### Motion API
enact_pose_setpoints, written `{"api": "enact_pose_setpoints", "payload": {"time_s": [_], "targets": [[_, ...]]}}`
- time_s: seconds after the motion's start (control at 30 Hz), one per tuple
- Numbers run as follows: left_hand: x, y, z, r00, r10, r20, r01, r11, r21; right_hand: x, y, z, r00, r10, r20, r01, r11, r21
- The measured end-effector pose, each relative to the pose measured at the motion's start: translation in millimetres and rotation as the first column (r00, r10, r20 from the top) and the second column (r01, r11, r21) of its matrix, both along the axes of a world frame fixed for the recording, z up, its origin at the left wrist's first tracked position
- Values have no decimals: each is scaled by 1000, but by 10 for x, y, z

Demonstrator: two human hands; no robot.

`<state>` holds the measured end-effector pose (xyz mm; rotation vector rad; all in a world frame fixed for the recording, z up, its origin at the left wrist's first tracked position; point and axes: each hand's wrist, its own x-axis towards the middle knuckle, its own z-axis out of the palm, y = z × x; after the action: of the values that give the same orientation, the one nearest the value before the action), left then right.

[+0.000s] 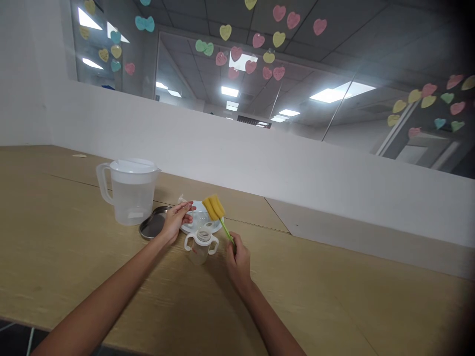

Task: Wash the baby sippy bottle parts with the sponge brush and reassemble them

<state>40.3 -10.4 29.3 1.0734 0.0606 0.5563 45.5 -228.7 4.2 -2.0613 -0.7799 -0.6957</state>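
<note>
My right hand [238,257] is closed round the green handle of a brush with a yellow sponge head [214,207], which is held up over the right side of a white bowl [184,229]. At the bowl's left rim is my left hand [179,217], its fingers closed on a small translucent piece [181,199], too small to make out clearly. In front of the bowl stands a clear bottle [199,253] with two white handles and an uncovered top. Clear parts lie in the bowl.
A large translucent pitcher [133,195] with a white lid stands at the left, beside a dark metal tray [153,225]. Behind the wooden table [315,291] runs a white wall [222,148] below windows with heart-shaped notes.
</note>
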Motion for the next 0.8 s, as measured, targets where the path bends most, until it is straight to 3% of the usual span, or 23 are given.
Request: {"api": "enact_pose_setpoints", "payload": {"time_s": [0.13, 0.37, 0.5, 0.63, 0.73, 0.8], "targets": [[15, 2, -16, 1000, 24, 6, -24, 1000, 21, 4, -2, 4, 1000, -3, 14, 3, 1000, -3], [27, -33, -46, 996, 85, 25, -88, 977, 192, -8, -6, 12, 1000, 1, 18, 0, 998, -64], [12, -41, -82, 988, 133, 75, -151, 913, 378, -2, 2, -5, 998, -35, 61, 42, 993, -114], [-17, -58, -86, 970, 195, 149, -244, 831, 501, 22, 15, -37, 996, 11, 94, 6, 984, -178], [-40, -79, -70, 966, 168, 194, -247, 811, 531, 49, 24, -60, 993, 28, 113, 1, 967, -253], [-49, -92, -63, 972, 152, 181, -226, 823, 521, 73, 26, -72, 996, -29, 82, 50, 960, -276]]}}
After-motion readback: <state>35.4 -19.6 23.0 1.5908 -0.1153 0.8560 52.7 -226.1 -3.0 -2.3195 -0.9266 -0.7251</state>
